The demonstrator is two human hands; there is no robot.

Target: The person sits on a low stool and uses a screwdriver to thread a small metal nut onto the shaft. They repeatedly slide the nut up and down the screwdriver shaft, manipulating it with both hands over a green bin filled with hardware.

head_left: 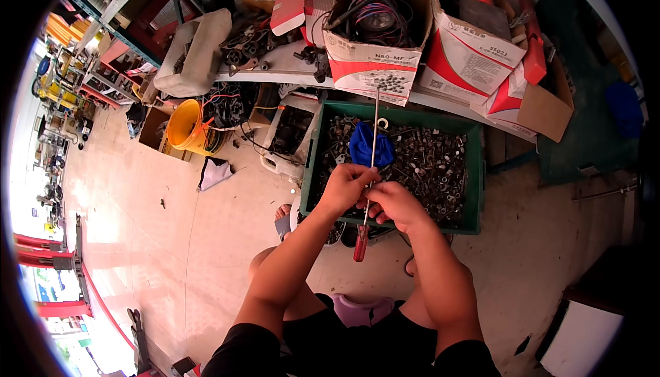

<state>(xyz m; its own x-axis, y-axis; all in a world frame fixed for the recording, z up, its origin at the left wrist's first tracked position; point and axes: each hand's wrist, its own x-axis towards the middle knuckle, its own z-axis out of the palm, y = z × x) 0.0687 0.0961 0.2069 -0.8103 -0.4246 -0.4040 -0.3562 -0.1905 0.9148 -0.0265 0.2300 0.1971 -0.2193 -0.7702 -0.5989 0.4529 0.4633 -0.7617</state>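
Observation:
A long screwdriver with a thin metal shaft (pixel 375 123) and a red handle (pixel 360 243) slants up over a green bin (pixel 477 191), its handle end toward me. My left hand (pixel 346 186) is closed at the shaft, fingertips pinched together. Just below it, my right hand (pixel 399 205) is closed at the same shaft with curled fingers. Whether a small part sits between the fingertips is hidden. Loose bolts, nuts and washers (pixel 426 171) fill the bin. A blue cloth (pixel 371 145) lies on them behind the shaft, near a pale ring (pixel 382 123).
Behind the bin, a shelf (pixel 289 64) carries cardboard boxes, one box (pixel 375 57) holding coiled wires (pixel 375 16). Left of the bin are a grimy tray (pixel 292 129), a yellow bucket (pixel 184 124) and a cloth scrap (pixel 215 173) on the floor. A dark green panel (pixel 584 102) stands right.

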